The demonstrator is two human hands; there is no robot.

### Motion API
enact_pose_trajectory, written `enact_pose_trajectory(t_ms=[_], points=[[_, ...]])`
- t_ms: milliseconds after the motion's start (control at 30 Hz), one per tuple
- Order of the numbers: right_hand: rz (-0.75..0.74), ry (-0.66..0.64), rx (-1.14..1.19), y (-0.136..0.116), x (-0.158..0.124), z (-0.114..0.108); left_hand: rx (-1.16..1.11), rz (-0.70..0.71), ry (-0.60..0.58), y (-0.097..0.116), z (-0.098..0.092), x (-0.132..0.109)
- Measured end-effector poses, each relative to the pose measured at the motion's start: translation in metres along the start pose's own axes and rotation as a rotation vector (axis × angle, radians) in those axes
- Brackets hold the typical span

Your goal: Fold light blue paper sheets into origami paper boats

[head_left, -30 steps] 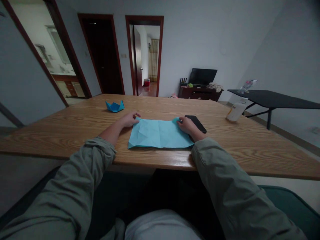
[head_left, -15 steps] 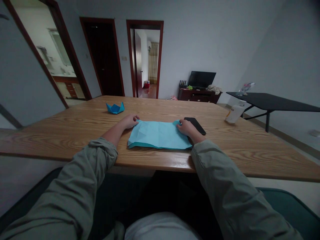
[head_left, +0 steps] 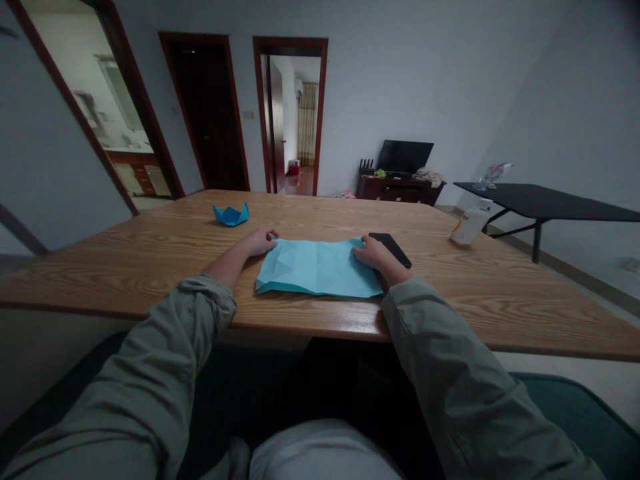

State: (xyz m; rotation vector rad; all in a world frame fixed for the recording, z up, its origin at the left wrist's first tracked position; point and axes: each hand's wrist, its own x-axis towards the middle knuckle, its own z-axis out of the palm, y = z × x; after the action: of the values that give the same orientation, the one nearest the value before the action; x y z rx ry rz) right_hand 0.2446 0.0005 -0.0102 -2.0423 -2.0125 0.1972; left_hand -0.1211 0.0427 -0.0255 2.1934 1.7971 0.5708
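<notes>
A creased sheet of light blue origami paper (head_left: 317, 268) lies on the wooden table (head_left: 150, 273), with a darker layer showing along its near edge. My left hand (head_left: 257, 241) grips the far left corner of the sheet. My right hand (head_left: 375, 253) holds the far right corner, its fingers on the paper. Beyond my left hand sits a small folded blue paper boat (head_left: 231, 215). A black smartphone (head_left: 393, 249) lies face down or dark just past my right hand, its near end hidden behind the hand.
A white plastic bottle (head_left: 470, 223) lies at the table's right. Farther right stands a black side table (head_left: 545, 203). A low cabinet with a television (head_left: 400, 180) stands against the far wall. My sleeves cross the table's near edge, with my knees below.
The view has shifted slightly. The sheet lies a little flatter, and both hands remain at its far corners.
</notes>
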Motion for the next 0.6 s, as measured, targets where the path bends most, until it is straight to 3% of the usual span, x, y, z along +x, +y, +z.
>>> enact_pose_trajectory(t_ms=[167,300,500,533,600], points=[[0.094,0.021,-0.057,-0.011,-0.011,-0.015,-0.021,-0.004,0.001,0.003,-0.002,-0.004],[0.037,0.195,-0.055,-0.040,-0.021,-0.058,-0.031,0.011,0.008,0.002,-0.002,-0.004],[-0.294,0.550,0.014,-0.141,-0.058,-0.165,-0.035,0.018,0.003,-0.002,-0.001,-0.001],[-0.359,0.612,0.046,-0.160,-0.059,-0.176,-0.030,0.022,0.003,-0.003,-0.001,-0.001],[-0.432,0.597,0.084,-0.193,-0.052,-0.180,-0.036,0.024,-0.006,-0.003,-0.001,0.000]])
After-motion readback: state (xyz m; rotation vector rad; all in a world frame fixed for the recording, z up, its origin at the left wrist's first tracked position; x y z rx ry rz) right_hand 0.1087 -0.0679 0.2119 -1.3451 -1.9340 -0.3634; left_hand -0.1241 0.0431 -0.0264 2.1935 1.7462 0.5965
